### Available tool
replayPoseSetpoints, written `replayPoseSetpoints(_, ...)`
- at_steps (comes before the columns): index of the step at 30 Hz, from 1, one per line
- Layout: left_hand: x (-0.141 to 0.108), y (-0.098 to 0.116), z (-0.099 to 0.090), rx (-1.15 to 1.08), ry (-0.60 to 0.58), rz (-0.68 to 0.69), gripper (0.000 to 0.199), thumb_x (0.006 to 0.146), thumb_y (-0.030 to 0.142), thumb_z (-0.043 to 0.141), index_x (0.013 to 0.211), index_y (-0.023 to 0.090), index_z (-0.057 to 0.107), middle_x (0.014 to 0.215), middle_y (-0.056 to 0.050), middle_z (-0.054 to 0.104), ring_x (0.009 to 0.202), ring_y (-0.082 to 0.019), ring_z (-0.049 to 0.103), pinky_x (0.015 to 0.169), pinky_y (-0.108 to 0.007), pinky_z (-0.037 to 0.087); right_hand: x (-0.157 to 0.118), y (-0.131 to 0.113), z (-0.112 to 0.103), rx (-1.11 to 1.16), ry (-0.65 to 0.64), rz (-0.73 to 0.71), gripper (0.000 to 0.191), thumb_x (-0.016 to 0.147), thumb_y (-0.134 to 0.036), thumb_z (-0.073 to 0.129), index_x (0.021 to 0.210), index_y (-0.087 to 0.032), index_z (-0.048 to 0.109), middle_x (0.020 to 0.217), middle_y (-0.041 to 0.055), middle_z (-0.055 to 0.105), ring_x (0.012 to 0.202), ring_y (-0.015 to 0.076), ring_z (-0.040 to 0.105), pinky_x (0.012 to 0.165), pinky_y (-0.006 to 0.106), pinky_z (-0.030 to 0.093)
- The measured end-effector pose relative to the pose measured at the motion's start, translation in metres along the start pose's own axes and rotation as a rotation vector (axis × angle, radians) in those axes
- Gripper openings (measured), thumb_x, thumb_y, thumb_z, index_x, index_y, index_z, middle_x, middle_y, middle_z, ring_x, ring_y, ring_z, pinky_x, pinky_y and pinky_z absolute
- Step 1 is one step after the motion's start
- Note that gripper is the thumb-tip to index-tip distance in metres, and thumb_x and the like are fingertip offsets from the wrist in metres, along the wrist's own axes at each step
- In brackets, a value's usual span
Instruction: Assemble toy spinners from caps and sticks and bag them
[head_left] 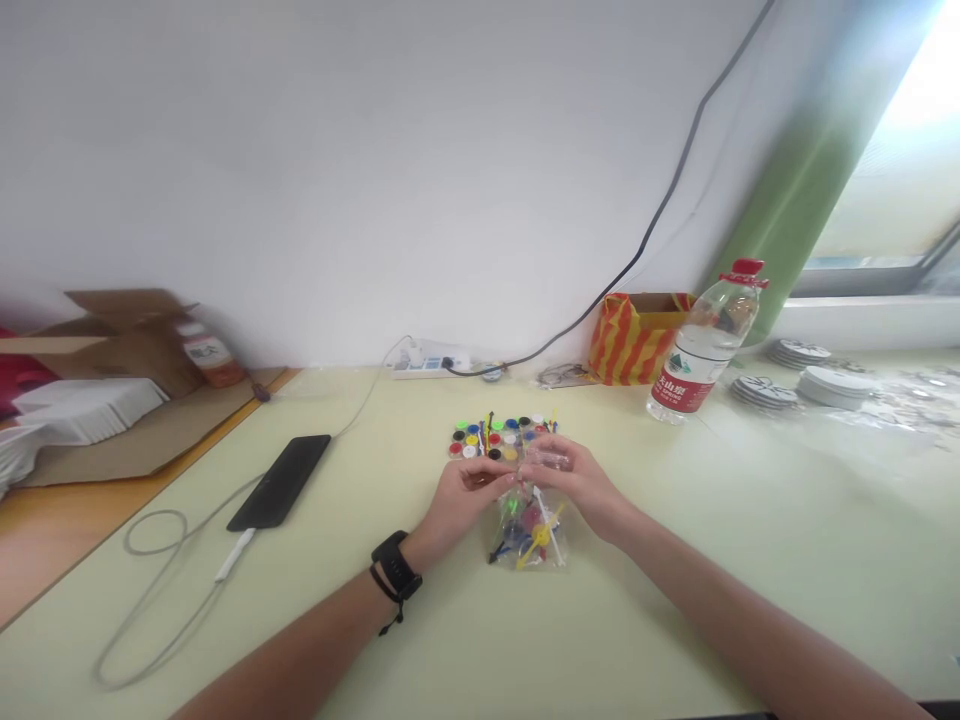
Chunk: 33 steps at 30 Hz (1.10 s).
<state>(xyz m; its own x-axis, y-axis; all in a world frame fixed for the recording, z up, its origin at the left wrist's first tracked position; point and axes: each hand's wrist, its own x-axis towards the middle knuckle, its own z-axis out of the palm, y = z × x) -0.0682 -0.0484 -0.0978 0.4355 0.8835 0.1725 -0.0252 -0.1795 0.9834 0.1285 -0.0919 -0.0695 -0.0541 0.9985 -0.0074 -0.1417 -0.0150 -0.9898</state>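
Clear plastic bag (529, 528) of coloured arrows (541, 537), pinched at the top.
Fingers (495, 488) of left hand (459, 502) and right hand (591, 490) grip its mouth, the filled part just below them; beyond, right, a water bottle (705, 340) bears Chinese characters above "SPRING".

One filled clear bag (531, 538), one phone (279, 483), two bottles (690, 368) (216, 360) show.

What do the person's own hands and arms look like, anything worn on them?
The left hand is ungloved, with a black watch and a thin dark cord at its wrist. The right hand is ungloved, its wrist bare.
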Motion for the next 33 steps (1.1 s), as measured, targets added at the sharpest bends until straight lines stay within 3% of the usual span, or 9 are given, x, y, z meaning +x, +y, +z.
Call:
replayPoseSetpoints(4, -0.003, 0.005, 0.001, 0.046, -0.023, -0.009, 0.027, 0.084, 0.043, 0.077, 0.088, 0.018, 0.082, 0.081, -0.007, 0.076, 0.067, -0.016, 0.062, 0.060, -0.026, 0.049, -0.003, -0.001, 0.005, 0.039, 0.023, 0.050, 0.046, 0.057, -0.040, 0.094, 0.090, -0.023, 0.066, 0.082, -0.0009, 0.070, 0.079, 0.0197, 0.067, 0.075, 0.032, 0.051)
replayPoseSetpoints(9, -0.006, 0.009, 0.003, 0.066, -0.078, 0.026, 0.027, 0.085, 0.043, 0.076, 0.091, 0.018, 0.083, 0.077, -0.007, 0.075, 0.067, -0.017, 0.062, 0.062, -0.028, 0.050, -0.002, 0.001, 0.004, 0.138, -0.018, 0.114, 0.049, 0.057, -0.033, 0.093, 0.097, -0.023, 0.066, 0.084, 0.0012, 0.073, 0.077, 0.0181, 0.067, 0.078, 0.031, 0.052)
replayPoseSetpoints(14, -0.006, 0.004, 0.005, 0.045, 0.039, 0.019, 0.027, 0.083, 0.042, 0.078, 0.092, 0.017, 0.083, 0.072, -0.004, 0.073, 0.056, -0.012, 0.054, 0.054, -0.025, 0.046, 0.000, 0.002, 0.001, 0.141, 0.013, 0.081, 0.046, 0.057, -0.032, 0.092, 0.094, -0.021, 0.067, 0.076, -0.0019, 0.069, 0.072, 0.0161, 0.065, 0.078, 0.032, 0.052)
replayPoseSetpoints(19, -0.005, 0.005, 0.005, 0.011, 0.142, 0.051, 0.025, 0.083, 0.041, 0.079, 0.086, 0.016, 0.079, 0.068, -0.002, 0.069, 0.057, -0.012, 0.056, 0.055, -0.023, 0.046, 0.001, 0.002, -0.001, 0.095, -0.041, 0.082, 0.037, 0.061, -0.032, 0.089, 0.088, -0.019, 0.067, 0.074, -0.0017, 0.067, 0.071, 0.0141, 0.062, 0.072, 0.029, 0.049)
replayPoseSetpoints(24, -0.002, 0.007, 0.004, -0.011, 0.012, 0.029, 0.023, 0.081, 0.038, 0.081, 0.089, 0.017, 0.077, 0.085, -0.005, 0.074, 0.074, -0.016, 0.064, 0.067, -0.025, 0.051, 0.002, 0.001, -0.005, 0.040, -0.079, 0.006, 0.038, 0.064, -0.033, 0.090, 0.093, -0.020, 0.069, 0.079, 0.0000, 0.070, 0.074, 0.0150, 0.062, 0.071, 0.029, 0.049)
replayPoseSetpoints(30, 0.001, 0.005, 0.000, -0.009, 0.014, -0.008, 0.019, 0.077, 0.034, 0.083, 0.079, 0.016, 0.077, 0.075, -0.004, 0.072, 0.068, -0.015, 0.062, 0.066, -0.025, 0.048, 0.003, -0.001, -0.005, 0.010, -0.002, -0.079, 0.034, 0.066, -0.039, 0.091, 0.087, -0.020, 0.072, 0.083, 0.0020, 0.073, 0.075, 0.0150, 0.063, 0.073, 0.030, 0.049)
replayPoseSetpoints(33, 0.000, 0.009, 0.000, -0.021, -0.064, -0.012, 0.017, 0.079, 0.032, 0.082, 0.079, 0.016, 0.077, 0.078, -0.005, 0.074, 0.073, -0.017, 0.065, 0.071, -0.026, 0.049, 0.003, 0.000, -0.004, 0.021, 0.014, -0.111, 0.034, 0.067, -0.040, 0.091, 0.087, -0.020, 0.072, 0.082, 0.0026, 0.073, 0.077, 0.0161, 0.064, 0.074, 0.031, 0.049)
